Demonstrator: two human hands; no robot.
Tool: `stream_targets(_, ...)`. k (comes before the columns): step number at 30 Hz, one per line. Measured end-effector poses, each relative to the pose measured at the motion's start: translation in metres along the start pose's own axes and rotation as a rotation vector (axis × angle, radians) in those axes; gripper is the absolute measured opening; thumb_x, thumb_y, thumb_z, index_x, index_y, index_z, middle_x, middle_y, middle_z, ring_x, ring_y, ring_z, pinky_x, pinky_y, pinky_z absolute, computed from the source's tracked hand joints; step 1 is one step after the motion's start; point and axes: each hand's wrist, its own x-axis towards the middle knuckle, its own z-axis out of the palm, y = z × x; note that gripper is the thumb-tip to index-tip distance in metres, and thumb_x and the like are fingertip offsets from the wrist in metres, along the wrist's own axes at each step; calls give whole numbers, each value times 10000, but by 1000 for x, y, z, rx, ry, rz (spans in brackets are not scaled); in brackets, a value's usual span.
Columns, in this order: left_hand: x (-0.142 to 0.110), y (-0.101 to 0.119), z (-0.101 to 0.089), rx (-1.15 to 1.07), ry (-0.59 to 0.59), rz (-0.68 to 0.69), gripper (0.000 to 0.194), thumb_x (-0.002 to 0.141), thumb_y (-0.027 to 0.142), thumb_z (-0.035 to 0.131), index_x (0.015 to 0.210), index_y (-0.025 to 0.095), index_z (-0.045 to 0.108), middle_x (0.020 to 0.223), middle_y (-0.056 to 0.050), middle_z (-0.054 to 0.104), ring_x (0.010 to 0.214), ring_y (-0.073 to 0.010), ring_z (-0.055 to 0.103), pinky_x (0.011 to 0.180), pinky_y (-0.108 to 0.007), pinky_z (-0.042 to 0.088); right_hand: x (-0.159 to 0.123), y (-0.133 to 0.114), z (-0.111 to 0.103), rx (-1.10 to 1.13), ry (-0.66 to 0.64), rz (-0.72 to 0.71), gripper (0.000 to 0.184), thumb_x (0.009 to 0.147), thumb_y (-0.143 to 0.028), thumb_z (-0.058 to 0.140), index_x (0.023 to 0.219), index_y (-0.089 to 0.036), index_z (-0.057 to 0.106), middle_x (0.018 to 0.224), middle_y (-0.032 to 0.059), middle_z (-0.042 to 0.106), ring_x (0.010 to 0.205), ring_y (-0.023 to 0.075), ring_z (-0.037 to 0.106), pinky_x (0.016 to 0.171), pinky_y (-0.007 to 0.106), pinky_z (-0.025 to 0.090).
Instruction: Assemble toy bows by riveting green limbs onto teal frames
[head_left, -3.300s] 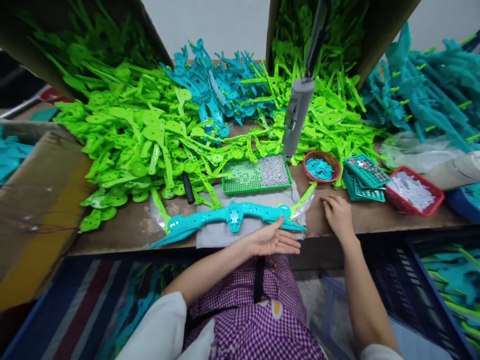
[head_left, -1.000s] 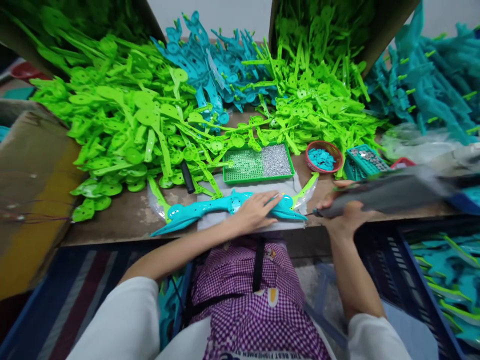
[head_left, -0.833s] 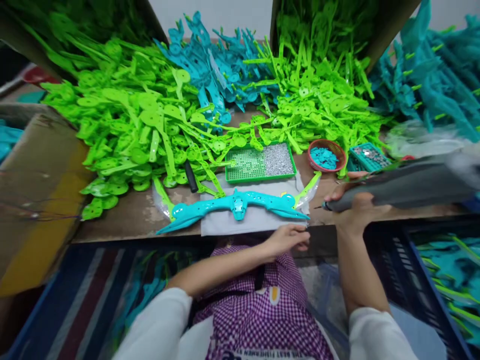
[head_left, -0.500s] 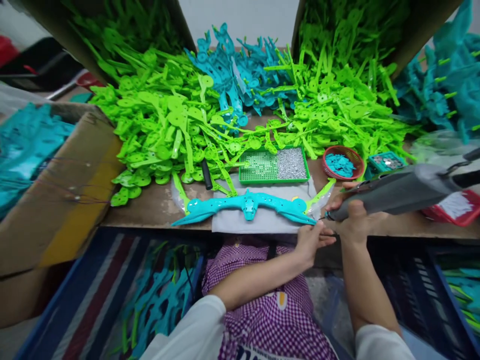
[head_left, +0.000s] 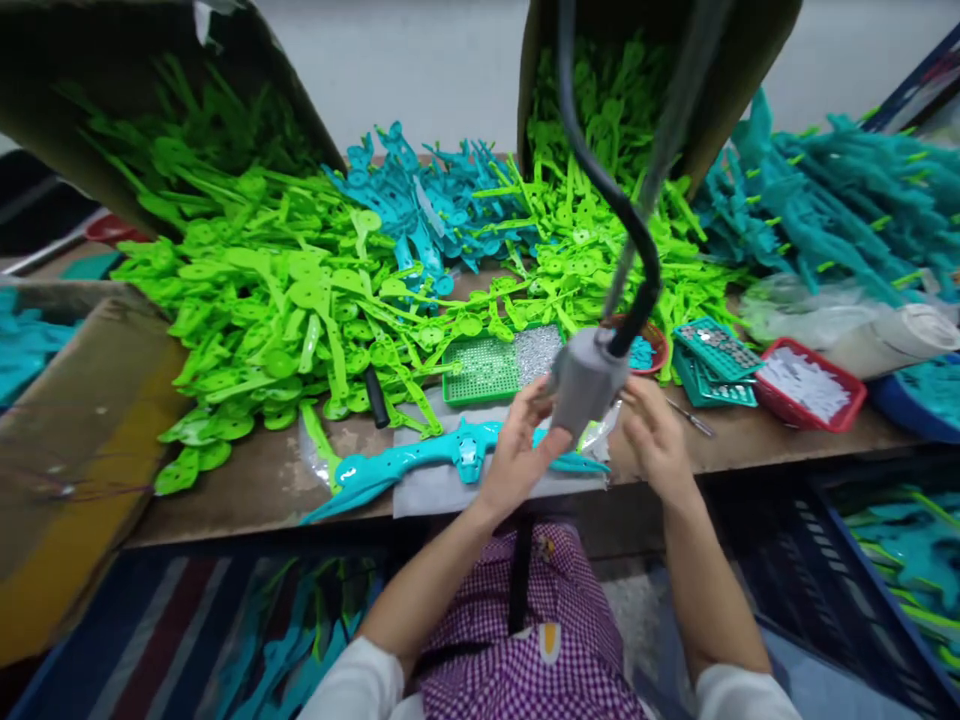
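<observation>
My left hand (head_left: pixel 519 448) is closed around a grey electric screwdriver (head_left: pixel 589 385), whose cable end points up and away. My right hand (head_left: pixel 655 432) is just right of the tool, its fingers apart and curved with nothing visible in them. Below the screwdriver lies a long blue plastic piece (head_left: pixel 405 463), wing-shaped, with a small head in its middle. A lime-green arm (head_left: pixel 322 447) is joined at its left end. My left hand and the tool hide part of its right wing. A white cloth (head_left: pixel 427 500) is under it, and the driver's tip is hidden.
Heaps of lime-green parts (head_left: pixel 255 290) and blue parts (head_left: pixel 442 205) cover the back. Nearer are a green tray (head_left: pixel 480 398) of screws, a red basket (head_left: pixel 806 425) of white pieces, teal baskets (head_left: pixel 712 385) and a loose screwdriver (head_left: pixel 694 418). A black cable (head_left: pixel 600 170) hangs overhead.
The electric screwdriver has left the blue piece's right tip and swung from lying flat to upright. My left hand has gone from the tip to the tool; my right hand has loosened from it.
</observation>
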Motion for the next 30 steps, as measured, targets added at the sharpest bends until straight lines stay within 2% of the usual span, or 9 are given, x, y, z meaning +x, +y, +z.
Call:
stream_targets(2, 13, 8, -2, 2, -27, 2, 379, 810, 463, 663, 1074, 198, 603, 1073, -99, 665, 945, -208, 648, 832, -334, 517, 10, 39, -26, -262, 212, 72, 387, 887, -478, 486, 1071, -179, 648, 1049, 117, 651, 988, 244, 602, 872, 397, 481)
stream_targets(4, 17, 11, -9, 27, 59, 15, 316, 828, 436, 652, 1029, 197, 605, 975, -66, 680, 831, -167, 657, 784, -303, 520, 18, 82, -66, -565, 262, 160, 362, 880, -454, 483, 941, -161, 686, 939, 121, 673, 941, 256, 600, 896, 414, 448)
stream_targets(7, 13, 7, -29, 79, 206, 8, 288, 810, 395, 682, 1014, 209, 598, 958, -39, 684, 820, -144, 652, 804, -284, 511, 24, 135, -138, -802, 361, 398, 405, 907, -422, 436, 1092, -136, 657, 1051, 149, 663, 991, 242, 585, 910, 359, 414)
stream_targets(9, 9, 3, -42, 108, 295, 31, 291, 788, 381, 706, 1001, 214, 598, 954, -29, 682, 848, -142, 645, 834, -283, 503, 27, 159, -181, -977, 302, 720, 453, 937, -406, 376, 1242, -154, 595, 1240, 187, 586, 1138, 272, 519, 934, 377, 370)
stream_targets(12, 4, -1, -54, 130, 379, 70, 288, 773, 368, 721, 985, 211, 607, 960, -28, 671, 893, -148, 631, 860, -284, 495, 32, 181, -220, -986, 170, 941, 515, 825, -427, 592, 1211, -89, 630, 1255, 276, 553, 1080, 341, 541, 829, 403, 392)
stream_targets(16, -5, -1, -55, 145, 369, 36, 308, 766, 364, 725, 1007, 204, 618, 969, -40, 671, 872, -151, 633, 835, -278, 503, 32, 199, -228, -972, 98, 986, 417, 807, -403, 616, 1095, -114, 704, 1143, 240, 627, 967, 300, 572, 753, 370, 375)
stream_targets(22, -12, -3, -49, 150, 322, 9, 318, 780, 347, 712, 1051, 208, 622, 1004, -48, 672, 904, -161, 631, 846, -277, 509, 24, 201, -233, -997, 231, 941, 450, 866, -475, 510, 1153, -173, 681, 1100, 215, 644, 860, 255, 552, 687, 370, 316)
stream_targets(27, -11, -9, -45, 124, 294, 23, 351, 792, 337, 703, 1108, 215, 613, 1003, -52, 675, 926, -173, 635, 835, -290, 521, 24, 200, -243, -1036, 283, 875, 504, 898, -489, 444, 1120, -102, 678, 961, 216, 657, 750, 225, 516, 668, 357, 291)
stream_targets(30, -12, -10, -44, 109, 278, 42, 339, 803, 319, 698, 1118, 227, 614, 1008, -40, 675, 925, -159, 635, 847, -276, 513, 22, 202, -244, -1048, 195, 798, 470, 947, -358, 348, 1158, -39, 622, 867, 204, 664, 737, 216, 519, 690, 339, 300)
